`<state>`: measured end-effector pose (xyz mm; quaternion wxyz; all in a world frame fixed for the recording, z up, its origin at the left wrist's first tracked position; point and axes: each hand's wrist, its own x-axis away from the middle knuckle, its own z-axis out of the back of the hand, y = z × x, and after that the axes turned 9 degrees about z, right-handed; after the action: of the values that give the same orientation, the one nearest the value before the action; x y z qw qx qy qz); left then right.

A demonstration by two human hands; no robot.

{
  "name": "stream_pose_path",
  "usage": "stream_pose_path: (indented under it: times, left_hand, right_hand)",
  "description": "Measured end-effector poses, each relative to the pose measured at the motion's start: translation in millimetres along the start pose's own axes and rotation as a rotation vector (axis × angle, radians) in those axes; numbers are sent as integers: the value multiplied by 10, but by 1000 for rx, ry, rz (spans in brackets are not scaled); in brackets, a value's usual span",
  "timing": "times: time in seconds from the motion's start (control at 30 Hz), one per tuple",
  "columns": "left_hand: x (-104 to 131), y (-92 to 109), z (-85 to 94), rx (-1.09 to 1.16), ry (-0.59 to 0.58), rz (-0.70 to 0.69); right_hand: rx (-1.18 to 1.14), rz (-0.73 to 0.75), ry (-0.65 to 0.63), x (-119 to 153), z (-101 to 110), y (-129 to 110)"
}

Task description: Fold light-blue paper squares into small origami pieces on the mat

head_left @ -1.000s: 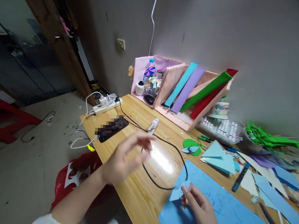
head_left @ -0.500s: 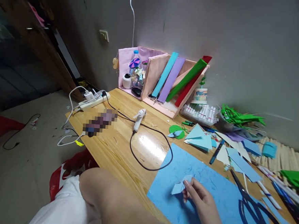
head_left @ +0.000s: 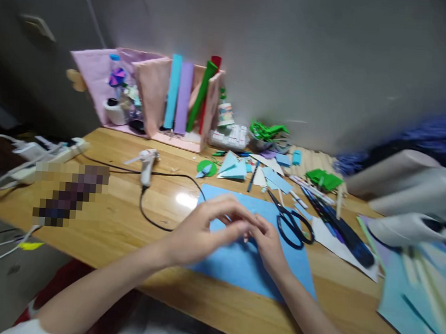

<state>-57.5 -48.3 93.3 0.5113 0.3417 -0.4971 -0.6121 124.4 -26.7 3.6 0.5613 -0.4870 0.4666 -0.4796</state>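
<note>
Table [head_left: 117,205]: 1, wooden, across the frame; lower right corner covered by papers.
Organizer [head_left: 151,96]: 1, pink, upper left; contents of its left bay hard to make out.
Blue sheet [head_left: 295,274]: 1, lower centre, flat under both hands, partly covered by them.
White rolls [head_left: 398,169]: 2 large, right edge, cut off and blurred.
Hands: 2, together over the blue sheet; left hand [head_left: 207,229] arched, its fingertips meeting or overlapping those of the right hand [head_left: 271,244]. Anything between the fingertips is hidden, so I cannot tell whether they grip.
Upright strips [head_left: 184,98]: 4 in the organizer, light blue, purple, green and red; the red 1 mostly hidden by the green.
Scissors [head_left: 291,227]: 1 pair, black, right of the hands, handles partly on the blue sheet.
Glue gun [head_left: 146,169]: 1, white, left of centre, black cord attached.
Green disc [head_left: 207,168]: 1, centre, a blue paper piece on it.
</note>
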Motion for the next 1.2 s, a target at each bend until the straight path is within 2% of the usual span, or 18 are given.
stream_pose_path:
  times: [0.1, 0.2, 0.27, 0.53, 0.8, 0.93, 1.07, 1.2]
  left_hand:
    - [-349, -276, -144, -143, -12, -7]
    - [-477, -509, -279, -172, -94, 7]
    - [-507, -575, -331, -126, -115, 28]
    - [-624, -689, -428, 40, -98, 120]
    - [-539, -795, -502, 186, -193, 242]
    - [-494, -820, -539, 299, -122, 280]
    - [-476, -845, -547, 368, -48, 309]
    - [-463, -843, -562, 411, 5, 327]
  right_hand:
    - [-50, 5, -8, -16, 59, 33]
    - [-102, 33, -5, -23, 85, 64]
    - [-97, 50, -29, -20, 99, 81]
    - [125, 124, -30, -18, 159, 135]
    - [171, 165, 1, -7, 111, 127]
    - [217, 258, 65, 23, 84, 113]
    - [313, 366, 19, 39, 72, 83]
    - [355, 367, 27, 50, 69, 87]
